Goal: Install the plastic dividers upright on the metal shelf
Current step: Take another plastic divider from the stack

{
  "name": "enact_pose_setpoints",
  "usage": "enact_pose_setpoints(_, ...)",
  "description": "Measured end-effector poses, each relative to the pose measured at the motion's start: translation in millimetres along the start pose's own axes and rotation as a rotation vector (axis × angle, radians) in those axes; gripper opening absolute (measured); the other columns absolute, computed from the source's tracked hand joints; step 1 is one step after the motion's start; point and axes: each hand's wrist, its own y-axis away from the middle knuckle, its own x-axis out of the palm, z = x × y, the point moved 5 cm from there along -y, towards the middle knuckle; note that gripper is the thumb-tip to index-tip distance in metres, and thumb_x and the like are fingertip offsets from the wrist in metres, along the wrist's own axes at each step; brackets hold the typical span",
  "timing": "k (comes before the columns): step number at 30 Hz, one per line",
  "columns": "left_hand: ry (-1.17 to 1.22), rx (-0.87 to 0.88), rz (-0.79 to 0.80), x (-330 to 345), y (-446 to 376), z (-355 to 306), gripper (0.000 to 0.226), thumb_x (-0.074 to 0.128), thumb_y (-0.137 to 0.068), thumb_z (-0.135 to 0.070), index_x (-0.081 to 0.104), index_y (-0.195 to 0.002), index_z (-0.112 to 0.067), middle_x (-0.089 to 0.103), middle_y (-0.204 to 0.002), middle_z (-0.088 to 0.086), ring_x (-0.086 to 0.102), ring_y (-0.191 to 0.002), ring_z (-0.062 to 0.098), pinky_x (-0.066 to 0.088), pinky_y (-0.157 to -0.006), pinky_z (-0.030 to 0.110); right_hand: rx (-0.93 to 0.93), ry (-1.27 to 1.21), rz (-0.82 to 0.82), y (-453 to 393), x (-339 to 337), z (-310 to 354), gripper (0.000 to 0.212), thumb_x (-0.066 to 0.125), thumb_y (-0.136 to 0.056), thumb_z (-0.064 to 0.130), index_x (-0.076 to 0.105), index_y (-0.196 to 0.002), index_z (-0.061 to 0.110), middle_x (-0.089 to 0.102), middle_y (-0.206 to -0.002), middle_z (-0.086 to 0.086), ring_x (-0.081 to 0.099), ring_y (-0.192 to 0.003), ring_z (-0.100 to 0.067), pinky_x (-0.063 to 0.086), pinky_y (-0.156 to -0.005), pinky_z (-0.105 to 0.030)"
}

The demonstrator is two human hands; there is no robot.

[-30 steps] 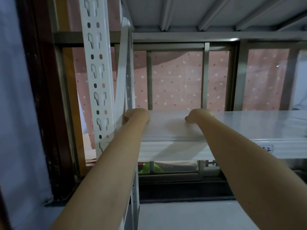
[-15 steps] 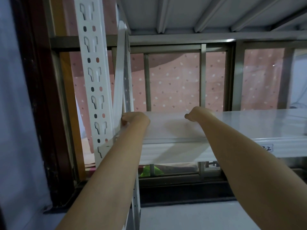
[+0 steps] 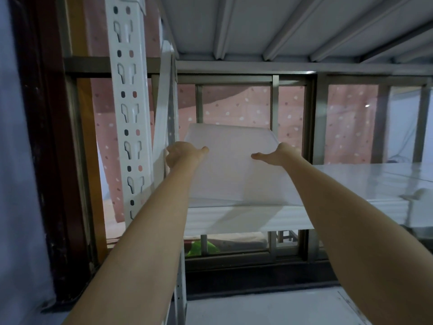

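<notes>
A translucent white plastic divider (image 3: 230, 167) is tilted up off the white metal shelf (image 3: 365, 177), its far edge raised and its near edge low at the shelf's front. My left hand (image 3: 182, 153) grips the sheet's left edge, thumb on top. On the right edge, my right hand (image 3: 276, 154) holds it the same way. Both forearms reach up from below. The sheet stands at the shelf's left end, next to the perforated white upright (image 3: 127, 113).
The underside of a higher ribbed shelf (image 3: 293, 24) sits close overhead. A window frame with a pink dotted curtain (image 3: 236, 109) lies behind the rack. A dark door frame (image 3: 44, 137) stands at the left. A white object (image 3: 419, 198) rests at the shelf's right front.
Both hands lay flat at the back of the shelf before. Now they hold the divider's side edges, and its far edge has been lifted so it tilts upward.
</notes>
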Motion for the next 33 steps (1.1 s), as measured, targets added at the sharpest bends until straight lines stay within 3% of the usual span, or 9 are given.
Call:
enact_pose_setpoints(5, 0.097, 0.057, -0.048, -24.5, 4.6, -8.1, 0.074, 0.054, -0.085, -0.062, 0.048, -0.13, -0.004, 0.058, -0.124, 0.01, 0.059, -0.109, 0.028, 0.041, -0.072, 0.031, -0.025, -0.048, 0.031, 7.5, -13.3, 0.7, 0.107, 0.065, -0.069, 0.073, 0.034, -0.142, 0.0, 0.047, -0.138, -0.017, 0.048, -0.124, -0.036, 0.043, -0.101, -0.043)
enact_pose_setpoints(10, 0.241, 0.1, -0.095, -39.7, 9.2, -10.8, 0.077, 0.062, -0.08, -0.061, 0.045, -0.129, -0.004, 0.059, -0.123, 0.011, 0.06, -0.109, 0.031, 0.047, -0.082, 0.035, -0.035, -0.183, -0.054, 14.6, -34.0, 1.5, 0.119, 0.073, -0.058, 0.073, 0.029, -0.143, 0.002, 0.044, -0.136, -0.018, 0.048, -0.121, -0.034, 0.044, -0.101, -0.041)
enact_pose_setpoints(13, 0.295, 0.153, -0.126, -44.6, 16.5, -10.1, 0.075, 0.064, -0.079, -0.06, 0.046, -0.127, -0.005, 0.059, -0.122, 0.011, 0.06, -0.109, 0.032, 0.048, -0.085, 0.037, -0.036, -0.205, -0.12, 24.2, -48.1, 0.2, 0.111, 0.072, -0.067, 0.066, 0.028, -0.14, -0.004, 0.042, -0.128, -0.015, 0.05, -0.112, -0.03, 0.045, -0.089, -0.035)
enact_pose_setpoints(17, 0.296, 0.203, -0.206, -50.9, 35.2, -8.9, 0.074, 0.063, -0.081, -0.058, 0.046, -0.127, -0.002, 0.058, -0.122, 0.013, 0.06, -0.109, 0.033, 0.047, -0.083, 0.037, -0.009, -0.263, -0.157, 39.9, -59.0, -6.9, 0.105, 0.072, -0.07, 0.063, 0.032, -0.137, -0.008, 0.037, -0.142, -0.019, 0.052, -0.116, -0.033, 0.044, -0.083, -0.035)
enact_pose_setpoints(22, 0.276, 0.195, -0.236, -56.3, 63.3, -8.6, 0.082, 0.061, -0.081, -0.061, 0.041, -0.132, 0.0, 0.054, -0.13, 0.015, 0.057, -0.116, 0.034, 0.048, -0.086, 0.041, 0.001, -0.262, -0.179, 62.9, -65.9, -21.6, 0.108, 0.073, -0.07, 0.062, 0.025, -0.143, -0.002, 0.038, -0.139, -0.017, 0.052, -0.117, -0.033, 0.042, -0.077, -0.036)
enact_pose_setpoints(27, 0.306, 0.184, -0.234, -68.2, 97.0, -1.4, 0.082, 0.062, -0.081, -0.061, 0.041, -0.132, 0.0, 0.054, -0.13, 0.016, 0.056, -0.116, 0.034, 0.048, -0.087, 0.041, 0.033, -0.315, -0.176, 87.1, -75.7, -34.0, 0.115, 0.077, -0.059, 0.067, 0.028, -0.143, 0.007, 0.046, -0.131, -0.016, 0.063, -0.095, -0.033, 0.056, -0.076, -0.041)
enact_pose_setpoints(33, 0.333, 0.167, -0.217, -84.0, 134.4, 18.0, 0.092, 0.066, -0.077, -0.062, 0.037, -0.137, 0.001, 0.052, -0.135, 0.016, 0.054, -0.12, 0.034, 0.047, -0.088, 0.043, -0.01, -0.553, -0.082, 137.9, -76.3, -52.4, 0.11, 0.08, -0.068, 0.051, 0.017, -0.152, 0.019, 0.043, -0.142, -0.008, 0.065, -0.09, -0.023, 0.058, -0.07, -0.038)
